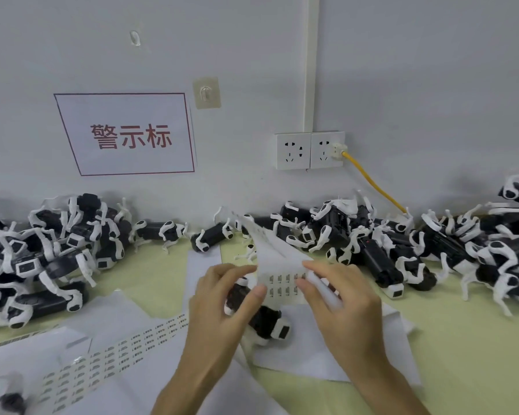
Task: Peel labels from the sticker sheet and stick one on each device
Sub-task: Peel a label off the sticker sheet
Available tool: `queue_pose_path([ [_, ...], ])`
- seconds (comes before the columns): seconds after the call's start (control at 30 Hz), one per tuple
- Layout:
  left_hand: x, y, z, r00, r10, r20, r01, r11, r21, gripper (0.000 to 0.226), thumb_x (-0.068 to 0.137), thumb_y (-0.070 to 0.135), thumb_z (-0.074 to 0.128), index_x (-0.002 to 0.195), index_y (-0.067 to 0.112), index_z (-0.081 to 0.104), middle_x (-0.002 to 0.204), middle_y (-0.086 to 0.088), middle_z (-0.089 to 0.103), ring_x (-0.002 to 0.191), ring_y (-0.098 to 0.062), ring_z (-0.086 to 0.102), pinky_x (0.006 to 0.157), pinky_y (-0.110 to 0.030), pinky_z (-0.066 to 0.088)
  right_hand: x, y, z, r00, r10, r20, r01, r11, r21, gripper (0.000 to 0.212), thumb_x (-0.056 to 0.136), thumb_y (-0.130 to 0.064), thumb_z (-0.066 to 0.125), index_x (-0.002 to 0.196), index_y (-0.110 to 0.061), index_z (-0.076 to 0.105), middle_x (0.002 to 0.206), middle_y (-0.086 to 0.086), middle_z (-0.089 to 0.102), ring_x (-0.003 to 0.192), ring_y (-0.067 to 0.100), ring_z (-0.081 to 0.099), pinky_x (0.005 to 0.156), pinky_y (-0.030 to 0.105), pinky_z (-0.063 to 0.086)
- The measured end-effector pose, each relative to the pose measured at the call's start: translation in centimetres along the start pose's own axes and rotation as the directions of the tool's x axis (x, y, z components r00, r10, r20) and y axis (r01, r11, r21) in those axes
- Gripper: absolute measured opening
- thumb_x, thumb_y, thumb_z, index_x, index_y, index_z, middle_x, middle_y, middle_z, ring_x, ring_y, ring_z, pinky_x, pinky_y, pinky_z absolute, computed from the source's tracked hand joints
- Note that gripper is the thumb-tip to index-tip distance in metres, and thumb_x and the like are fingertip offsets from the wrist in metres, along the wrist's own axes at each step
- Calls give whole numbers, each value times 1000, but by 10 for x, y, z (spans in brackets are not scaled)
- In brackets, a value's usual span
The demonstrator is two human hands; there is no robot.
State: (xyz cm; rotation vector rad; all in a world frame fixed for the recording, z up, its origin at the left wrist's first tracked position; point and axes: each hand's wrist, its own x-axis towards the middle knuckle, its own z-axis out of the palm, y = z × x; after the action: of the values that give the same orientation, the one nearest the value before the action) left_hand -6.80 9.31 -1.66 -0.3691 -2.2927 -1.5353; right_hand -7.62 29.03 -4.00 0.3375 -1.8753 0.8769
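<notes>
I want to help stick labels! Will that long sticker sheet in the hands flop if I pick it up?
Probably floppy: the sticker sheet bends along its length beyond where the left hand and right hand pinch it. It's likely very light, since a pinch at one end seems to hold it all up. It looks thin, so it might crease easily.

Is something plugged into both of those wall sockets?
No: only the right socket holds a plug with a yellow cable; the left socket is empty.
</notes>
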Motion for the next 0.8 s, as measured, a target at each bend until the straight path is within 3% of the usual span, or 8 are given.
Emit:
queue_pose_path([
  [0.07, -1, 4, 2, 982, -50, 182, 87, 975, -204, 44, 77, 67, 64, 101, 32, 78, 97, 7, 72, 98, -18, 66, 86, -33, 53, -3, -4, 3, 999, -24, 28, 24, 999, 26, 24, 91, -34, 70, 108, -17, 76, 98, -11, 71, 88, 17, 64, 78, 30, 52],
  [0.13, -2, 6, 5, 963, -96, 252, 168, 945, -282, 30, 81, 56, 79, 98, 32, 80, 95, 1, 79, 95, -23, 74, 84, -35, 60, -8, -9, 7, 995, -54, 81, 47, 996, 80, 22, 93, -32, 68, 111, -21, 74, 101, -14, 69, 90, 13, 64, 76, 32, 53],
  [0.23, -4, 4, 7, 955, -150, 255, 237, 904, -356, 17, 84, 41, 79, 98, 33, 81, 98, -3, 80, 95, -21, 76, 78, -26, 60, -11, -14, 13, 988, -78, 136, 57, 986, 155, 20, 94, -27, 67, 112, -22, 74, 103, -15, 68, 94, 9, 65, 75, 32, 56],
  [0.33, -6, 2, 9, 949, -204, 242, 290, 867, -406, 20, 84, 42, 79, 101, 32, 80, 102, -2, 80, 98, -18, 76, 78, -22, 57, -11, -14, 12, 982, -54, 179, 17, 980, 200, 19, 94, -29, 66, 110, -22, 76, 106, -16, 69, 98, 6, 67, 78, 34, 57],
  [0.5, -7, 0, 17, 926, -306, 220, 376, 773, -511, 39, 80, 42, 84, 107, 15, 80, 110, -9, 78, 107, -26, 73, 95, -43, 54, -8, -14, 10, 962, -27, 273, -45, 967, 251, 26, 92, -34, 68, 113, -22, 78, 113, -17, 69, 108, 5, 65, 88, 28, 55],
  [0.57, -6, 0, 19, 929, -299, 217, 369, 780, -505, 34, 78, 44, 85, 100, 19, 82, 104, -11, 79, 101, -28, 74, 92, -43, 57, -7, -13, 10, 968, -44, 246, -11, 976, 218, 22, 89, -26, 74, 110, -23, 79, 108, -14, 66, 103, 6, 63, 84, 24, 53],
  [0.67, -7, 0, 22, 944, -274, 184, 329, 832, -448, 32, 71, 48, 73, 91, 25, 83, 91, -9, 80, 89, -24, 77, 78, -29, 61, -8, -11, 10, 979, -76, 188, 35, 977, 212, 21, 85, -13, 78, 105, -18, 80, 97, -9, 64, 89, 7, 64, 72, 24, 54],
  [0.8, -9, 0, 25, 948, -274, 163, 318, 848, -423, 27, 74, 47, 71, 85, 25, 82, 84, -8, 79, 83, -22, 77, 74, -30, 61, -11, -10, 11, 986, -96, 136, 63, 971, 230, 18, 81, -7, 79, 98, -13, 81, 91, -8, 71, 82, 4, 68, 68, 24, 57],
])
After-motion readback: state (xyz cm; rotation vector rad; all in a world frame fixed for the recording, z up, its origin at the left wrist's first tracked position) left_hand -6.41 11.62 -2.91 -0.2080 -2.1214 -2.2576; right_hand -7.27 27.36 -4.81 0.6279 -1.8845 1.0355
